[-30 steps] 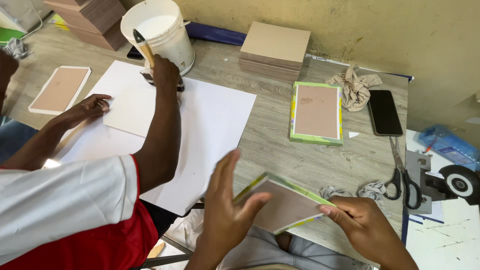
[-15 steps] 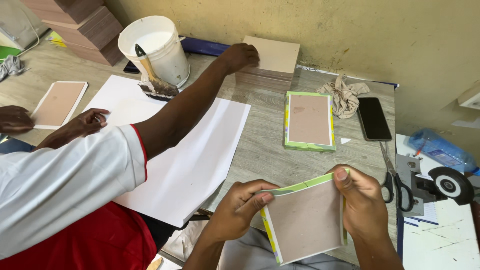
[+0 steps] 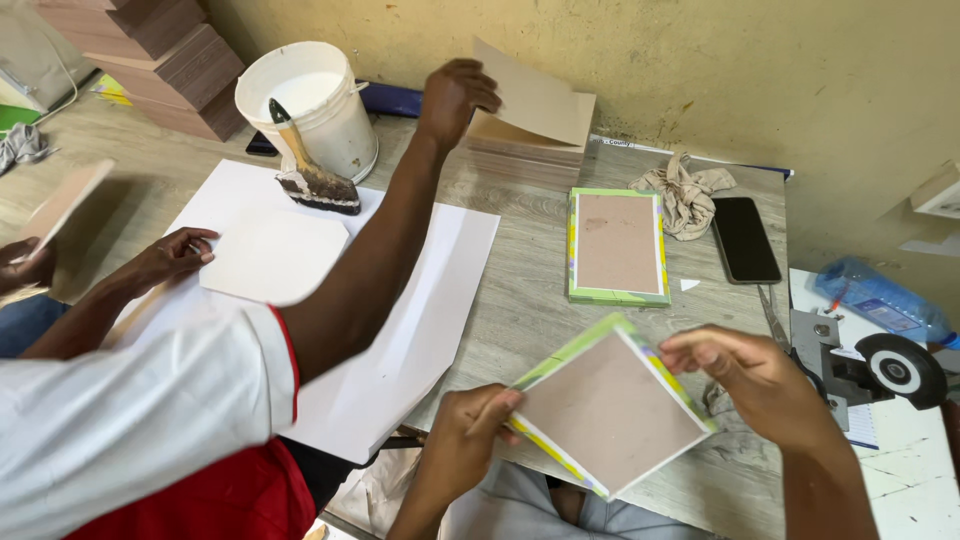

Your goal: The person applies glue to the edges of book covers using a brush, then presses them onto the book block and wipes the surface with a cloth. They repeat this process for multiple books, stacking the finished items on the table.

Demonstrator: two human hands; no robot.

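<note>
A: how many boards are out?

B: Two green-edged ones. One board is held tilted over the near table edge: left hand pinches its lower left edge, right hand curls loosely at the top right corner. The second board lies flat mid-table.

A: and the bench?

B: Grey wood table against a yellowish wall. One bucket with a brush, one phone, one rag. A co-worker's arm reaches across, lifting a sheet off a stack.

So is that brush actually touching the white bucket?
Touching. The head view shows the brush with its handle leaning against the white bucket, near the rim, while its bristles rest on the white paper sheet below.
</note>
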